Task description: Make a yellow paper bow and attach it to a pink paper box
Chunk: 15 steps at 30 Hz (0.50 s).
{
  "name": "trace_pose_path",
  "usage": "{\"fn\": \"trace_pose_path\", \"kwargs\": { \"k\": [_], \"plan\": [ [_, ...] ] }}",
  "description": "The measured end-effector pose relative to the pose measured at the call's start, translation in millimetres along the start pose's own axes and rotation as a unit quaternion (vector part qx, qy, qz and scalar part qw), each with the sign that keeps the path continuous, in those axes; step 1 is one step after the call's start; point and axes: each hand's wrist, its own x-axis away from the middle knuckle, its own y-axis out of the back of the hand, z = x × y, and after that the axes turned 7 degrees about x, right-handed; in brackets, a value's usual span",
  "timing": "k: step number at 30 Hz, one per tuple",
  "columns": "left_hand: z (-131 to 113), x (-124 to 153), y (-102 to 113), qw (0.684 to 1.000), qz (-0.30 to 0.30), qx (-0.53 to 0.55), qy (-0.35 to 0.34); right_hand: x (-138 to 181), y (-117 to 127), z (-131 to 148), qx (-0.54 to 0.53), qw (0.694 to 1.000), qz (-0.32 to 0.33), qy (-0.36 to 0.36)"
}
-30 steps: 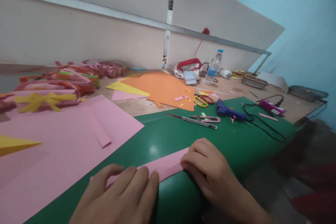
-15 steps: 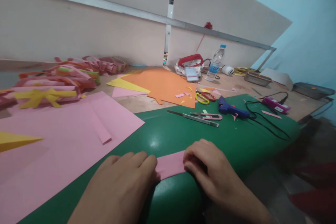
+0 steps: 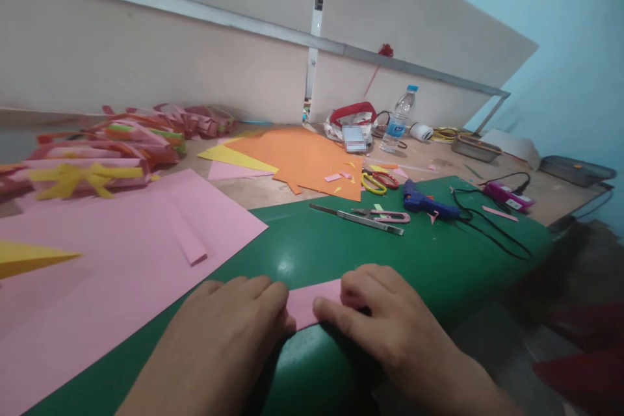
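Note:
Between my hands a folded strip of pink paper [image 3: 310, 302] lies on the green mat [image 3: 302, 240] near its front edge. My left hand [image 3: 238, 322] is closed on the strip's left end, which the fingers hide. At the other end my right hand [image 3: 383, 312] grips the strip, fingers curled and the thumb laid along its lower edge. Left of my hands spreads a large pink sheet [image 3: 97, 286], with another narrow folded pink strip [image 3: 188, 234] on top. Beyond the strip lie a utility knife [image 3: 363, 220] and thread snips with a pink handle [image 3: 390, 216].
A blue glue gun [image 3: 426, 201] with a black cord lies at right, scissors [image 3: 380, 181] behind it. Orange paper [image 3: 312, 159], a water bottle [image 3: 398, 120] and a pouch [image 3: 351, 120] stand or lie farther back. Folded paper pieces [image 3: 112, 149] are heaped at left.
My right thumb has slid left along the lower edge of the pink strip, and the right fingers have curled in more. My left hand keeps its grip.

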Motion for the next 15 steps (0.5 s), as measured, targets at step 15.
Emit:
{"fn": "trace_pose_path", "kwargs": {
  "k": [15],
  "plan": [
    [1.1,0.6,-2.1,0.998,-0.054,-0.011,-0.013,13.4,5.9,2.5,0.026,0.991,-0.127,0.02]
  ]
}}
